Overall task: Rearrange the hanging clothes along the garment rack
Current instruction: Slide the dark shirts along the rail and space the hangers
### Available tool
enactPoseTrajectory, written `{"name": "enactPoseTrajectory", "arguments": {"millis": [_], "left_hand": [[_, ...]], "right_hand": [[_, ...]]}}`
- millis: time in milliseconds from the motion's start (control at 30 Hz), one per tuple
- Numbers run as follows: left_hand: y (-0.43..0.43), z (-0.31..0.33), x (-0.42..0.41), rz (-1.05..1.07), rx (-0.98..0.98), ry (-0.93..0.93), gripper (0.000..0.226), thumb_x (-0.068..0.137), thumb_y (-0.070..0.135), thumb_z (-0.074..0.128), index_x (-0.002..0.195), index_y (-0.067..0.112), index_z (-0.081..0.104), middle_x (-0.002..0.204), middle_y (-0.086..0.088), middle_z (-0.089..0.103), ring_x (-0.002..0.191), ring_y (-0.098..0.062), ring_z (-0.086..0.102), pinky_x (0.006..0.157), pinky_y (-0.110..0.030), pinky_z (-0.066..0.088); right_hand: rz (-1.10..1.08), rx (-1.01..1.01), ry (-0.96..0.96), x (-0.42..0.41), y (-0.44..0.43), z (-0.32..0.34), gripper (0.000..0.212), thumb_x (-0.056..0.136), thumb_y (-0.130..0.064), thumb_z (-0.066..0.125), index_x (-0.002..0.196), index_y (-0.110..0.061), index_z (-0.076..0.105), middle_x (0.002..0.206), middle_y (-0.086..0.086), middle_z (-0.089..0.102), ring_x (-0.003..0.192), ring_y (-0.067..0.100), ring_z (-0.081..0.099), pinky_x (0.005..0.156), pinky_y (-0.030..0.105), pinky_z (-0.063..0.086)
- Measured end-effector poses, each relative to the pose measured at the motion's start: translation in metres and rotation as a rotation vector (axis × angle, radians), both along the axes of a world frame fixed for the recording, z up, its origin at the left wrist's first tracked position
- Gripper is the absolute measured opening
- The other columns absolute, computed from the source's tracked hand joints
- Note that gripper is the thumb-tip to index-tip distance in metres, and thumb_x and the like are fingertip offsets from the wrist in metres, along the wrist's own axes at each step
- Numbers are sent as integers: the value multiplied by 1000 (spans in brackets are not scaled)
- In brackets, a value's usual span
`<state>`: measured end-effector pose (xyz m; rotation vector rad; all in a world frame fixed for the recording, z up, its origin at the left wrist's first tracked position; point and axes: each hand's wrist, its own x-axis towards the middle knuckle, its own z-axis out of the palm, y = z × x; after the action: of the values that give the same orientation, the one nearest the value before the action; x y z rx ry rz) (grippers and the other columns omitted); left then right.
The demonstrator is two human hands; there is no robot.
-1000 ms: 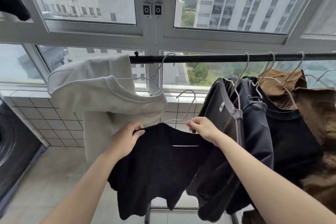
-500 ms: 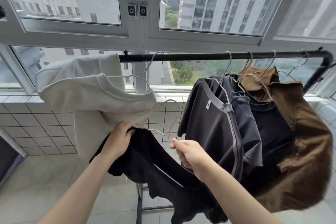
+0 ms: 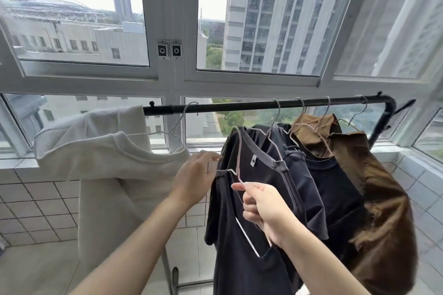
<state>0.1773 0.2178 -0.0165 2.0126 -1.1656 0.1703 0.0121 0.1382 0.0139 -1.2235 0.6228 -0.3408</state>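
Observation:
A black rail crosses in front of the window. A cream sweatshirt hangs at its left end. At the right hang a grey T-shirt, a black tee and a brown shirt, bunched together. My right hand grips a wire hanger that carries a black top. The hanger is steeply tilted, with its hook below the rail and off it. My left hand lies against the top's left shoulder with its fingers stretched out.
The rail bends down at its right end. A bare stretch of rail lies between the cream sweatshirt and the dark clothes. The rack's upright post stands below. White window frames and a tiled sill wall are close behind.
My right hand has lifted the hanger with the black top up and to the right, against the grey T-shirt. My left hand has loosened its hold on the shoulder. The view has tilted up.

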Motion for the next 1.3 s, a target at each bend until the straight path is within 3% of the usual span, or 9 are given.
{"name": "enactPoseTrajectory", "arguments": {"millis": [100,167,333,533,633,800,1000,1133,1300], "left_hand": [[-12,38,-5,51,-142,-113,23,90,15,54,111,22,61,109,8,64,106,-13,56,90,-34,48],[-18,57,-3,93,-145,-190,25,89,15,54,113,18,60,116,3,61,112,-16,53,95,-32,42],[-24,84,17,194,-2,-330,46,86,16,55,131,17,48,142,-1,40,138,-23,28,116,-41,19],[-28,88,38,296,246,-298,64,88,26,51,146,25,24,155,0,19,146,-23,8,119,-41,0],[-27,85,42,304,290,-291,67,87,25,52,146,25,20,154,-1,18,145,-25,10,120,-42,2],[-26,78,43,317,192,-383,64,82,15,56,142,21,33,146,-3,33,137,-27,27,119,-44,13],[-27,65,46,343,148,-475,72,76,5,59,141,19,35,142,-6,38,136,-29,31,119,-45,14],[-29,63,42,344,127,-439,71,78,4,57,144,17,32,147,-6,33,141,-28,23,120,-41,7],[-29,66,38,332,183,-375,74,84,11,54,149,17,19,156,-2,18,147,-25,6,120,-36,-3]], "right_hand": [[-8,52,-27,12,-10,16,26,102,-10,34,102,0,59,49,-7,27,37,3,18,35,14,19],[-1,73,-49,22,-16,26,26,101,-9,33,102,0,57,54,-4,25,40,4,18,37,15,17],[-2,78,-61,47,-29,43,26,102,-7,29,109,1,53,56,-2,29,40,5,22,38,16,20],[-19,72,-73,70,-49,50,28,103,-9,29,112,3,52,56,-1,34,35,4,25,34,15,23],[-43,61,-51,78,-62,49,27,102,-8,29,111,3,52,59,0,37,34,4,26,34,15,22],[-52,55,29,85,-73,40,29,100,-2,27,111,4,53,60,1,37,46,7,23,38,16,22],[-37,63,48,89,-74,24,27,99,-1,27,104,2,54,60,1,39,43,7,28,39,16,28],[-48,82,52,89,-76,17,27,100,-4,28,95,-2,55,61,1,42,43,7,33,41,16,34],[-15,48,53,84,-76,17,22,99,0,30,102,-2,52,65,5,46,50,11,40,52,20,43]]}}
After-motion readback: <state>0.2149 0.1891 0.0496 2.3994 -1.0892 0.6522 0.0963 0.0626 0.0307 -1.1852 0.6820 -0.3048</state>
